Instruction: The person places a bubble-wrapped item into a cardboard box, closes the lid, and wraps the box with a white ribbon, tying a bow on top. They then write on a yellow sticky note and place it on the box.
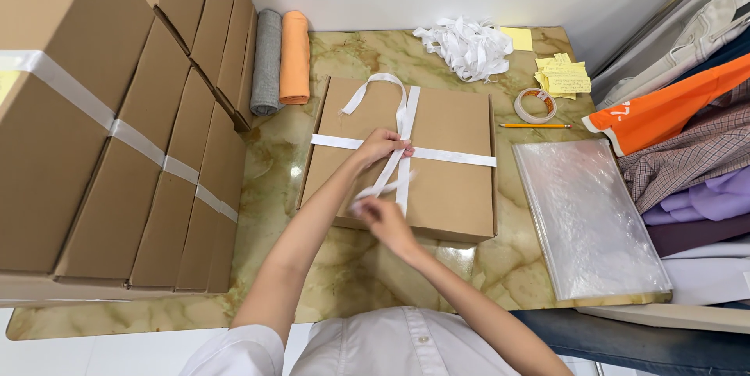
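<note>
Stacked boxes (117, 134): at my far left I see a row of brown cartons stood on edge, banded with white ribbon.
Rolled cloths: a grey roll (267, 62) and an orange roll (294, 55) lie side by side just beyond the cartons.
Flat box (453, 188): brown cardboard, lying mid-table on the marble top (351, 266), crossed by white ribbon (453, 157) both ways.
Left hand (380, 144): I have it pressed on the ribbon crossing, fingers curled down over the strap.
Right hand (383, 218): near the box's front edge, fingers pinched closed on a loose ribbon end.
Ribbon heap (466, 46): a white tangle at the back.
Small items: tape roll (535, 105), pencil (534, 125), yellow notes (564, 76).
Plastic bags (590, 220): a clear stack at right, beside folded clothes (687, 149).
</note>
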